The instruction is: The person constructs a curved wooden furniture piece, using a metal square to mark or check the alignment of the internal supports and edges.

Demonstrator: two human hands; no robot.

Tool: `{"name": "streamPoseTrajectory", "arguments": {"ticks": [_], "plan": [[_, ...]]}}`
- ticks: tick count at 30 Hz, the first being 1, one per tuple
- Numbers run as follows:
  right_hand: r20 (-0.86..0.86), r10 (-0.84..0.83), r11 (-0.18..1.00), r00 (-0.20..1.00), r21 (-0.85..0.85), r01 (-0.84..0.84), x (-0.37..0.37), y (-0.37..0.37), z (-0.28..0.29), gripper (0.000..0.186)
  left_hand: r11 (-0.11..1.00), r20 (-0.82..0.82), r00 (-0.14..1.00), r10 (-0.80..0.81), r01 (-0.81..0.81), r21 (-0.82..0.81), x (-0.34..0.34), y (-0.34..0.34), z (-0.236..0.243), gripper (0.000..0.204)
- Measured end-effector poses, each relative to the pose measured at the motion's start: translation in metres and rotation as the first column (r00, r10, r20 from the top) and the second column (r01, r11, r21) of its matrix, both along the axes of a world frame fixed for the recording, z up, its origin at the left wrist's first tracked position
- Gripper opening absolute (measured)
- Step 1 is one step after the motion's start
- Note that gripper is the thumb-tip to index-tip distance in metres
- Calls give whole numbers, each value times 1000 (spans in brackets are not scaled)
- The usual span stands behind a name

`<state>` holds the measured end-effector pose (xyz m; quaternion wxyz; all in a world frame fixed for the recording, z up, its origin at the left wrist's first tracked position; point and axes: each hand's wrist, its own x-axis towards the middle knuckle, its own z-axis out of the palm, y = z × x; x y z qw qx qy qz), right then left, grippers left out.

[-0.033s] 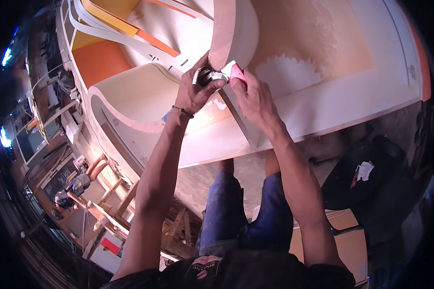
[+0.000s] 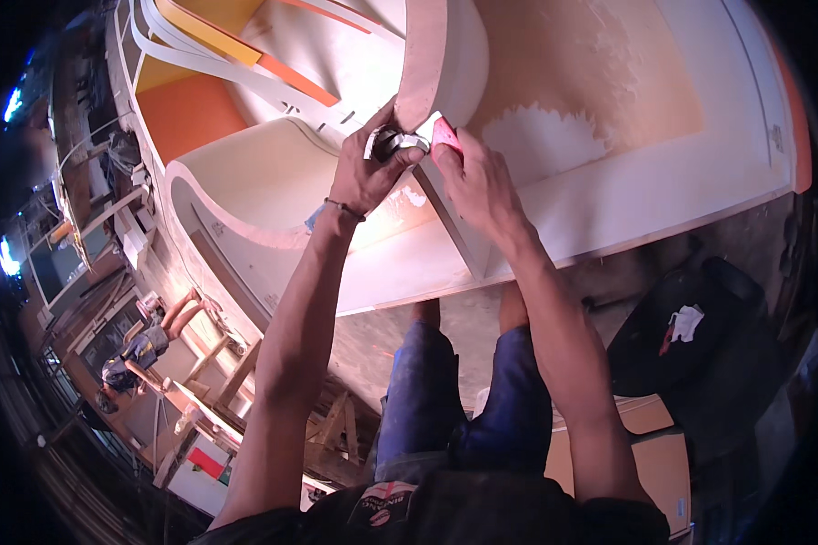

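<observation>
pink and white, a flat tool (image 2: 446, 135) sits in the clamped fingers of the right hand (image 2: 479, 174), beside a silvery piece (image 2: 412, 143) pinched by the left hand (image 2: 371, 174), near a smooth, curved panel (image 2: 468, 68); the tool has edged slightly leftward.

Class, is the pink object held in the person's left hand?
No, the right hand holds the pink object.
</observation>
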<state>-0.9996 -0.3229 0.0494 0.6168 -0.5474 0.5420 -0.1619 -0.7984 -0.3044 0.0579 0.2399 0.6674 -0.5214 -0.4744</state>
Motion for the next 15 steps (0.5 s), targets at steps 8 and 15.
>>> {"name": "streamPoseTrajectory", "arguments": {"ticks": [8, 15], "plan": [[30, 58, 998, 998, 28, -59, 3, -3, -9, 36, 996, -120, 991, 62, -70, -63, 4, 4, -20, 72], [138, -181, 982, 974, -37, 188, -9, 15, -10, 29, 882, -114, 893, 434, -448, -149, -5, -22, -22, 34]]}}
